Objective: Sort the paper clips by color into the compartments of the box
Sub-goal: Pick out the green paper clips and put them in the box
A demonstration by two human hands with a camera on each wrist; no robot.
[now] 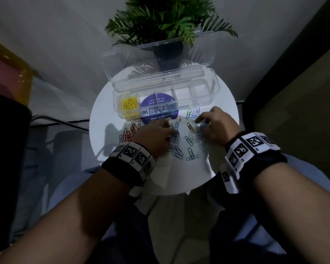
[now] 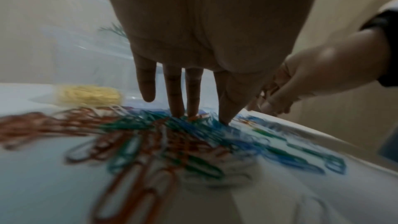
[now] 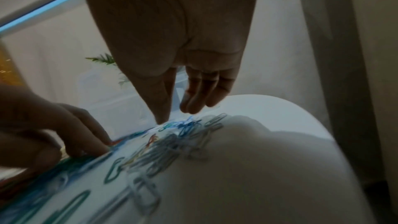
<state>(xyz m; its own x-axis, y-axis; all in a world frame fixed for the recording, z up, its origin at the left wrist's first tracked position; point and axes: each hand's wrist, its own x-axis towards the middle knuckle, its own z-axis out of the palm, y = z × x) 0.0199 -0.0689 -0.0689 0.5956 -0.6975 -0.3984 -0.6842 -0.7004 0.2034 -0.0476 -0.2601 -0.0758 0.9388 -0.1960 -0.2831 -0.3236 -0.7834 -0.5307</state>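
A clear compartment box (image 1: 206, 92) stands open at the back of the round white table (image 1: 223, 111); its leftmost compartment holds yellow clips (image 1: 129, 105). Red clips (image 1: 129, 133) lie in a pile left of my left hand (image 1: 156, 130). Blue and green clips (image 1: 176, 150) are scattered in the middle, pale blue ones (image 1: 198, 138) by my right hand (image 1: 215, 122). My left hand (image 2: 189, 101) presses straight fingertips onto mixed clips (image 2: 163, 135). My right hand (image 3: 172, 106) hovers over pale clips (image 3: 170, 149), thumb tip down, fingers relaxed.
A potted fern (image 1: 166, 25) stands behind the box's raised lid (image 1: 156, 60). A purple round sticker (image 1: 156, 103) shows through the box. The table edge runs close to my knees. A wall is behind; a dark chair (image 1: 6, 149) is left.
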